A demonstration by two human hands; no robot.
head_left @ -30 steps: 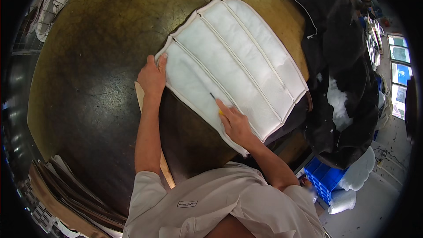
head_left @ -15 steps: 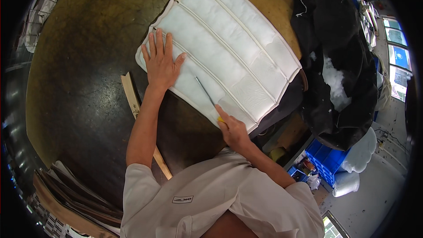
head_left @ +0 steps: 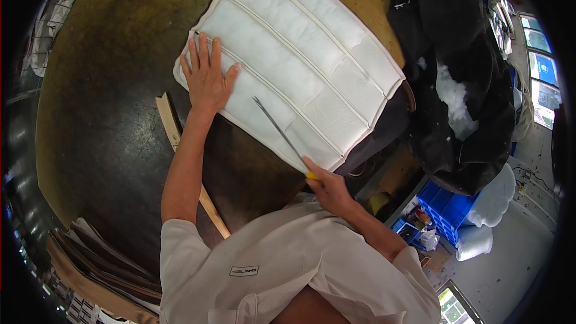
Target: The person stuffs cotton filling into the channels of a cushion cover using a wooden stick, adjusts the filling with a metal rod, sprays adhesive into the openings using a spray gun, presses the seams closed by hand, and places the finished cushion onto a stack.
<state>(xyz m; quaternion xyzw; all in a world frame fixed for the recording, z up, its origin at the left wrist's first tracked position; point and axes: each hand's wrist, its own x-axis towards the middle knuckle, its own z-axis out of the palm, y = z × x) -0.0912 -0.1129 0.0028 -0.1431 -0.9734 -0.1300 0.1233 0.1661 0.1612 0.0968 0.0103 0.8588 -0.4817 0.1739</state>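
A white quilted panel (head_left: 288, 39), padded in long channels with a piped edge, lies slanted across the dark table. My left hand (head_left: 209, 87) rests flat on its left end, fingers spread. In my right hand (head_left: 332, 194) is a long thin metal rod with a yellow handle (head_left: 278, 127), my fingers closed around the handle. The rod crosses the panel's near edge, its narrow tip over the nearest channel. Whether the tip touches the fabric I cannot tell. Flatter, wrinkled patches show at the channels' right ends.
A wooden stick (head_left: 207, 204) lies left of my body on the table (head_left: 114, 114). Black cloth (head_left: 480, 78) with loose white filling (head_left: 455, 102) hangs at the right. A blue crate (head_left: 443, 207) and white rolls (head_left: 474, 243) stand below it. Stacked dark sheets (head_left: 99, 267) are at lower left.
My right hand has drawn back toward me with the rod, its handle now beyond the panel's near edge. My left hand stays on the panel. The whole view has shifted slightly.
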